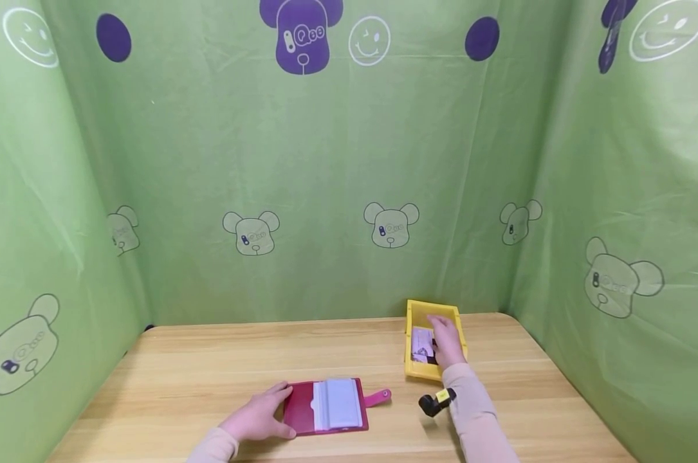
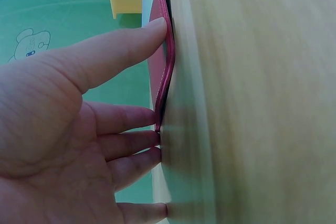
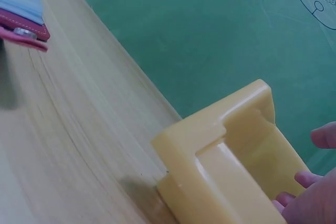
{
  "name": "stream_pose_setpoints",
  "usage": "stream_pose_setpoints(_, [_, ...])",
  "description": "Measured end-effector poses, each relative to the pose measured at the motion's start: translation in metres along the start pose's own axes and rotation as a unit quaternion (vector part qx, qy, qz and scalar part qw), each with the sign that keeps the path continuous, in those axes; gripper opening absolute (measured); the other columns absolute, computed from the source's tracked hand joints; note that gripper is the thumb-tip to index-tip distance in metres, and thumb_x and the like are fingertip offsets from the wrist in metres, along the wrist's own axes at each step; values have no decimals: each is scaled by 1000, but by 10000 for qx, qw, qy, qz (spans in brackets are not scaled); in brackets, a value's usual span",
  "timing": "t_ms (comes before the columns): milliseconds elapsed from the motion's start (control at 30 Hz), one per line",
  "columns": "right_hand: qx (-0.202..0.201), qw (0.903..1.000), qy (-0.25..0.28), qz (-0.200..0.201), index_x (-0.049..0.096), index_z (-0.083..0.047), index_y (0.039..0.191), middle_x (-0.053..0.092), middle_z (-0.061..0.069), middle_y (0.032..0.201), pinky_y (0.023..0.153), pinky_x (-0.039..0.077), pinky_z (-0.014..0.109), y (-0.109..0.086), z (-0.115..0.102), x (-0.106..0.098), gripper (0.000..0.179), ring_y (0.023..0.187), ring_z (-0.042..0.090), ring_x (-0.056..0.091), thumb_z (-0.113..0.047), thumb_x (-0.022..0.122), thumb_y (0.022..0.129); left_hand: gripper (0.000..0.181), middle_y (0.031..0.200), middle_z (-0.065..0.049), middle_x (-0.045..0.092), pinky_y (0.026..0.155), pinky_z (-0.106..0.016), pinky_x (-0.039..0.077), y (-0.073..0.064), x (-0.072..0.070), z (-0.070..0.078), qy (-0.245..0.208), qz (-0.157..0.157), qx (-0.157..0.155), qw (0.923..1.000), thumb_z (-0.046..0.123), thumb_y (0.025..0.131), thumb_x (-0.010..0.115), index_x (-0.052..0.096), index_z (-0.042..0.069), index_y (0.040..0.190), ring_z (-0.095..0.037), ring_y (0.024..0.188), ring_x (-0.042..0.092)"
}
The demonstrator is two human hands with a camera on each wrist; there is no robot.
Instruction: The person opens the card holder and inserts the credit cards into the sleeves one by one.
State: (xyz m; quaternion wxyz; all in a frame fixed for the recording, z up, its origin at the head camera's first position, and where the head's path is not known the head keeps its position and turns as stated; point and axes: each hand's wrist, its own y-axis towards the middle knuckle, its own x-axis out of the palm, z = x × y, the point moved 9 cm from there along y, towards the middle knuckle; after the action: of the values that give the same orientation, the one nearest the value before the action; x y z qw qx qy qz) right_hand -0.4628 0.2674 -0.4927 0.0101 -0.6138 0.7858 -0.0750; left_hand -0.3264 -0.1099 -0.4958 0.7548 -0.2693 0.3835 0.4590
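Note:
A red card holder [image 1: 299, 411] lies spread on the table, with pale blue plastic sleeves [image 1: 343, 403] inside and a pink snap strap [image 1: 377, 398] sticking out to the right. On its left edge rests my left hand [image 1: 257, 417]; in the left wrist view the thumb lies on the cover while the spread fingers touch the edge and the tabletop. My right hand [image 1: 448, 342] reaches into a yellow bin [image 1: 408, 347], thumb apart from the fingers. Beside those fingers in the bin lies a light purple printed card [image 1: 422, 341], along with something dark, partly covered by the hand.
The wooden table [image 1: 221, 354] meets green curtains [image 1: 320, 276] at the back and sides. A black wrist camera mount [image 1: 435, 404] with a yellow label juts from the right sleeve. The bin stands near the table's back right.

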Motion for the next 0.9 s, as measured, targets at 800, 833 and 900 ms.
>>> stream_pose_setpoints(800, [-114,9914,-1255,-343,27,16,143,41,36,131,71,51,26,-2,6,8,66,96,30,51,9,41,79,88,150,-31,36,107,-74,31,0,0,0,12,44,35,10000,32,72,81,43,-11,139,-53,135,37])
stream_pose_setpoints(833, [-91,9918,-1206,-411,26,16,144,41,37,131,70,52,26,-2,7,9,68,96,31,52,10,40,77,88,150,-31,37,106,-74,31,0,0,0,13,47,36,10000,31,72,81,43,-11,139,-53,135,37])
stream_pose_setpoints(900, [-69,9925,-1101,-519,24,16,144,39,39,132,70,53,26,-2,7,11,70,96,32,53,13,37,75,88,150,-30,37,107,-73,32,0,0,-1,22,44,29,10000,32,72,81,43,-11,139,-53,135,37])
